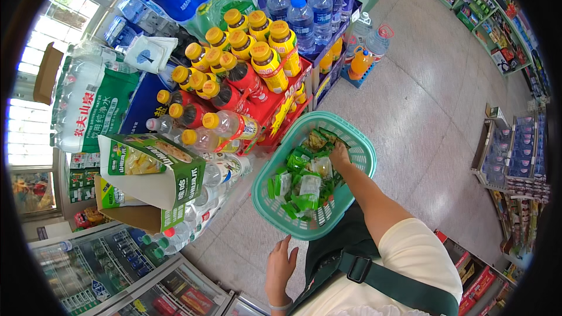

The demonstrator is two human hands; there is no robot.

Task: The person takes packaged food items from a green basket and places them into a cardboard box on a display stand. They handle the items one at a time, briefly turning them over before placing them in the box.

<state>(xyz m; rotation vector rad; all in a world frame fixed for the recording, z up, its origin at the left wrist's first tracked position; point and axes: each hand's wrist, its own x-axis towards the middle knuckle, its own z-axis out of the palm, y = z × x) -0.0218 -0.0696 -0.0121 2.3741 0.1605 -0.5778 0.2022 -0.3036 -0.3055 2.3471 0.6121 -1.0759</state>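
A turquoise plastic shopping basket [259,204] is in front of me, with several green snack packets [308,188] lying loose inside. My right hand [339,156] reaches down into it, at the packets near the far right side. Its fingertips are partly hidden, so a firm hold on a packet cannot be made out. Next to those fingers rests a darker green packet [319,140] with a see-through part. My left hand [280,267] hangs just outside the basket's near rim, holding nothing, thumb apart from the fingers.
Left of the basket, yellow-capped drink bottles [263,63] fill a red display stand [281,114]. Two open green snack cartons [151,171] sit over clear bottles. A glass-doored cooler [105,267] stands lower left. Orange drink bottles [361,62] and water jugs are on the tiled floor [412,127].
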